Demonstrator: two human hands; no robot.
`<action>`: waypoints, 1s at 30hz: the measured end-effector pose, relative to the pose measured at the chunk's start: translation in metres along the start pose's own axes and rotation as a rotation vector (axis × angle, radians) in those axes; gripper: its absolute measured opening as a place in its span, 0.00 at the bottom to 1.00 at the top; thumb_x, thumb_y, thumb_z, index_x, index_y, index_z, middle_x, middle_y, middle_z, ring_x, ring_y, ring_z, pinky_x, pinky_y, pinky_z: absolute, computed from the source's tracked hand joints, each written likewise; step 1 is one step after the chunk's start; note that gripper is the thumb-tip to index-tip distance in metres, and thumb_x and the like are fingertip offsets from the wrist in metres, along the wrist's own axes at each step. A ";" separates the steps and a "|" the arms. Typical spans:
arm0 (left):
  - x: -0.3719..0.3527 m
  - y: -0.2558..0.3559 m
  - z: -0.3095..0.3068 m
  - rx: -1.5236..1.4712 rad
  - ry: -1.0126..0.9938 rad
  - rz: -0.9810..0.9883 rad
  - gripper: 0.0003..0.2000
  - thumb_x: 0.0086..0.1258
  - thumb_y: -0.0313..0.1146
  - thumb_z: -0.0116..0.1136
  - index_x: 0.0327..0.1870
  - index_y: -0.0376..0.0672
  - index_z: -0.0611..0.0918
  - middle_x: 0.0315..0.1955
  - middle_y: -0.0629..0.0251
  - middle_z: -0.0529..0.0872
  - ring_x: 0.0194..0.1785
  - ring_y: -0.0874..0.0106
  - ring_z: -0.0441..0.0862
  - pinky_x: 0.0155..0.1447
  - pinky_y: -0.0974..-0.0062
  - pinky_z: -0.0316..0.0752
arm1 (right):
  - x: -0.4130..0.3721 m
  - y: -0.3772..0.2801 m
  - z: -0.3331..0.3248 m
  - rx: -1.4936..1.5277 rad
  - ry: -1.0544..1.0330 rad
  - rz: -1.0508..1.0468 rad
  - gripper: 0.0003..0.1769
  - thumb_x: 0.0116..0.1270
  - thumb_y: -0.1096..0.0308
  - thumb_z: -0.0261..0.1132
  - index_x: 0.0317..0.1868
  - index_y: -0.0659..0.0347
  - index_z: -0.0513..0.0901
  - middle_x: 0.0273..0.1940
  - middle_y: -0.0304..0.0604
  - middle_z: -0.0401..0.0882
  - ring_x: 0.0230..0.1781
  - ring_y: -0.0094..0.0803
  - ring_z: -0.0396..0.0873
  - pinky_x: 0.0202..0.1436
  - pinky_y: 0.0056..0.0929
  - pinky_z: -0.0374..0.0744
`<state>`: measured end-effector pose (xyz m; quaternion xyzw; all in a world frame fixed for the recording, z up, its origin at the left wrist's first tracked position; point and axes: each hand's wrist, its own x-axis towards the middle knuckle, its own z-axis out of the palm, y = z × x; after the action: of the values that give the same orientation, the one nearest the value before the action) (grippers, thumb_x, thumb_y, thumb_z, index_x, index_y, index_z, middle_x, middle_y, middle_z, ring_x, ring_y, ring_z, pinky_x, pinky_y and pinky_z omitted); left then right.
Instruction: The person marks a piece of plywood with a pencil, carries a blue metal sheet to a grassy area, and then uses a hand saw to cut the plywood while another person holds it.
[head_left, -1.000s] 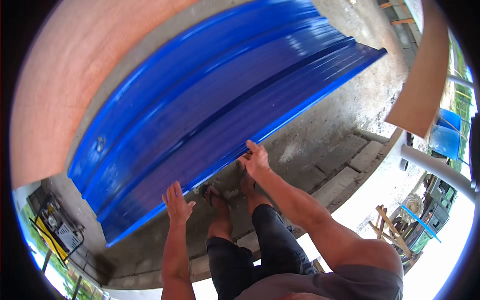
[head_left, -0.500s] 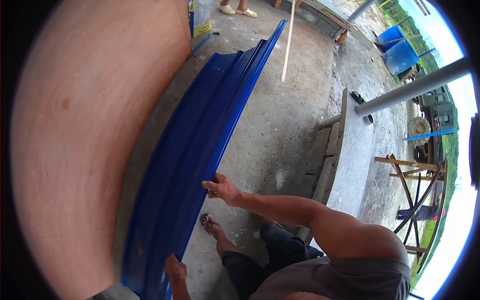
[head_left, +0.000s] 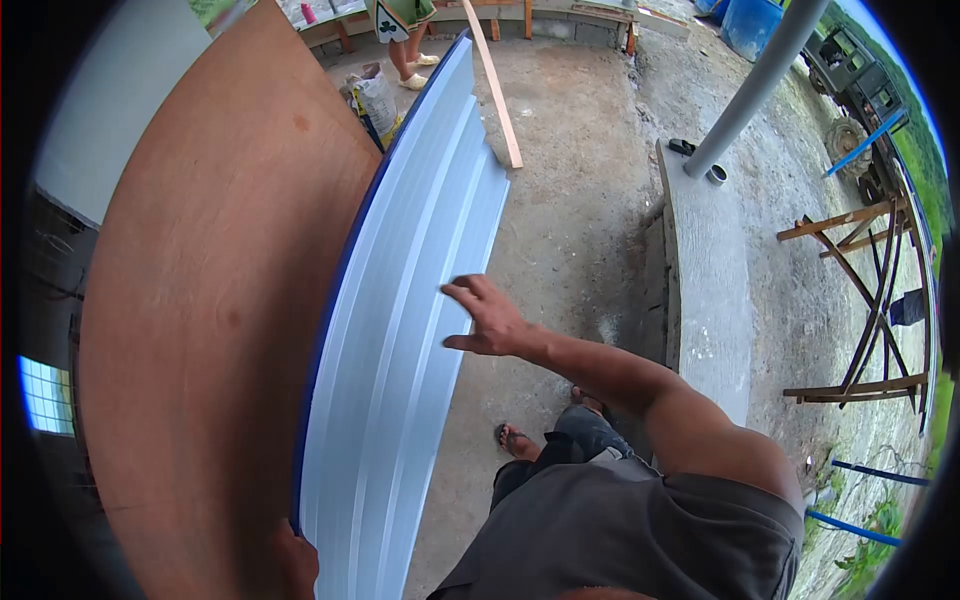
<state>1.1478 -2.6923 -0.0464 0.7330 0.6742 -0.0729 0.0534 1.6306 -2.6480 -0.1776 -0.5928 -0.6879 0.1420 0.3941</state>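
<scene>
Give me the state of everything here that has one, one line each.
roofing sheet: stood on its long edge, leaning on the plywood, pale side out.
plywood: upright behind the sheet.
right hand: open, fingers spread, at the sheet's edge.
left hand: at the sheet's near end, grip hidden.
plank: by the sheet's far end, untouched.

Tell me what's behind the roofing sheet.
A plywood board stands behind the sheet, showing past its left edge. The board's right part, and whether the two touch, is covered.

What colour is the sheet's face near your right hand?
The sheet is pale grey-white, blue along its edge; head view.
</scene>
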 end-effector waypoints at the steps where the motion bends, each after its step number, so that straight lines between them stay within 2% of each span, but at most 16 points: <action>1: -0.002 0.014 -0.027 0.030 -0.021 -0.029 0.03 0.62 0.22 0.53 0.34 0.33 0.78 0.28 0.41 0.82 0.38 0.41 0.81 0.40 0.55 0.75 | 0.031 -0.023 0.006 -0.072 0.005 -0.154 0.47 0.46 0.53 0.78 0.66 0.56 0.65 0.59 0.52 0.66 0.62 0.50 0.65 0.66 0.48 0.67; 2: -0.007 0.023 -0.045 0.059 -0.044 -0.057 0.03 0.64 0.23 0.53 0.34 0.33 0.78 0.28 0.40 0.82 0.37 0.41 0.81 0.40 0.56 0.75 | 0.062 -0.049 0.008 -0.154 0.045 -0.345 0.51 0.45 0.50 0.78 0.68 0.52 0.62 0.62 0.50 0.64 0.64 0.49 0.62 0.70 0.52 0.61; 3: -0.015 0.024 -0.054 0.134 -0.019 0.009 0.05 0.65 0.25 0.54 0.36 0.33 0.79 0.29 0.41 0.82 0.38 0.43 0.81 0.40 0.57 0.75 | 0.085 -0.071 0.009 -0.205 0.063 -0.432 0.53 0.45 0.46 0.77 0.69 0.48 0.59 0.64 0.49 0.61 0.67 0.50 0.58 0.73 0.54 0.57; 4: -0.023 0.023 -0.059 0.208 0.006 0.077 0.06 0.66 0.27 0.54 0.38 0.33 0.79 0.30 0.42 0.83 0.39 0.45 0.81 0.40 0.57 0.75 | 0.106 -0.090 0.009 -0.196 0.156 -0.523 0.44 0.49 0.39 0.73 0.64 0.48 0.69 0.58 0.48 0.70 0.65 0.44 0.64 0.71 0.55 0.57; 5: -0.030 0.021 -0.064 0.279 0.030 0.144 0.08 0.68 0.29 0.54 0.40 0.33 0.79 0.31 0.42 0.83 0.40 0.46 0.82 0.41 0.58 0.75 | 0.120 -0.103 0.005 -0.294 -0.036 -0.504 0.38 0.51 0.37 0.70 0.56 0.50 0.75 0.52 0.47 0.74 0.60 0.42 0.69 0.68 0.53 0.61; 7: -0.039 0.014 -0.075 0.100 -0.161 0.104 0.10 0.69 0.32 0.52 0.44 0.36 0.80 0.35 0.47 0.84 0.39 0.50 0.82 0.43 0.58 0.76 | 0.137 -0.119 -0.002 -0.483 -0.425 -0.469 0.32 0.54 0.32 0.65 0.41 0.54 0.85 0.41 0.44 0.82 0.51 0.38 0.78 0.63 0.49 0.69; 8: -0.040 0.015 -0.083 0.009 -0.251 0.090 0.11 0.70 0.34 0.51 0.45 0.38 0.81 0.36 0.49 0.84 0.39 0.52 0.82 0.44 0.58 0.76 | 0.133 -0.112 0.001 -0.440 -0.390 -0.455 0.31 0.54 0.32 0.64 0.35 0.55 0.85 0.35 0.43 0.83 0.45 0.37 0.80 0.58 0.46 0.72; 10: -0.050 0.029 -0.096 0.099 -0.277 0.115 0.12 0.70 0.33 0.49 0.45 0.36 0.80 0.38 0.44 0.83 0.42 0.46 0.80 0.45 0.56 0.75 | 0.115 -0.097 0.014 -0.370 -0.319 -0.430 0.33 0.55 0.31 0.62 0.24 0.57 0.85 0.24 0.40 0.83 0.34 0.35 0.83 0.48 0.39 0.77; 11: -0.054 0.039 -0.101 0.141 -0.287 0.130 0.12 0.71 0.33 0.48 0.45 0.36 0.80 0.38 0.42 0.83 0.43 0.43 0.79 0.46 0.55 0.74 | 0.111 -0.097 0.011 -0.365 -0.300 -0.448 0.33 0.55 0.30 0.62 0.24 0.56 0.86 0.25 0.40 0.84 0.33 0.37 0.84 0.43 0.38 0.77; 13: -0.052 0.061 -0.107 0.188 -0.271 0.161 0.12 0.71 0.32 0.48 0.45 0.36 0.80 0.38 0.43 0.83 0.43 0.44 0.79 0.46 0.55 0.74 | 0.107 -0.096 0.003 -0.350 -0.257 -0.486 0.33 0.54 0.29 0.61 0.25 0.53 0.87 0.26 0.40 0.85 0.32 0.40 0.84 0.33 0.36 0.78; 16: -0.043 0.088 -0.115 0.228 -0.234 0.187 0.12 0.71 0.32 0.48 0.45 0.36 0.81 0.38 0.44 0.83 0.42 0.45 0.80 0.46 0.57 0.74 | 0.112 -0.113 -0.042 -0.305 -0.316 -0.455 0.31 0.54 0.30 0.62 0.24 0.53 0.87 0.27 0.41 0.85 0.33 0.38 0.84 0.34 0.36 0.78; 19: -0.027 0.121 -0.120 0.255 -0.180 0.225 0.11 0.71 0.31 0.48 0.45 0.36 0.81 0.38 0.44 0.84 0.42 0.46 0.80 0.45 0.58 0.74 | 0.120 -0.102 -0.072 -0.302 -0.288 -0.486 0.30 0.53 0.31 0.63 0.25 0.51 0.88 0.27 0.40 0.85 0.34 0.38 0.84 0.34 0.36 0.78; 23: 0.006 0.182 -0.126 0.292 -0.120 0.265 0.11 0.71 0.31 0.48 0.45 0.36 0.82 0.38 0.45 0.84 0.41 0.48 0.81 0.45 0.59 0.74 | 0.137 -0.048 -0.131 -0.332 -0.249 -0.458 0.30 0.53 0.32 0.63 0.25 0.52 0.87 0.27 0.39 0.85 0.35 0.39 0.84 0.34 0.36 0.78; 30: 0.079 0.324 -0.141 0.331 -0.027 0.370 0.11 0.72 0.30 0.49 0.44 0.36 0.82 0.38 0.47 0.85 0.40 0.51 0.81 0.45 0.62 0.75 | 0.191 0.101 -0.264 -0.421 -0.107 -0.403 0.29 0.50 0.33 0.65 0.24 0.54 0.86 0.24 0.40 0.83 0.32 0.41 0.83 0.32 0.37 0.78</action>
<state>1.4822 -2.6171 0.0713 0.8417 0.5066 -0.1811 -0.0460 1.8914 -2.5171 -0.0017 -0.5046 -0.8258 -0.0538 0.2461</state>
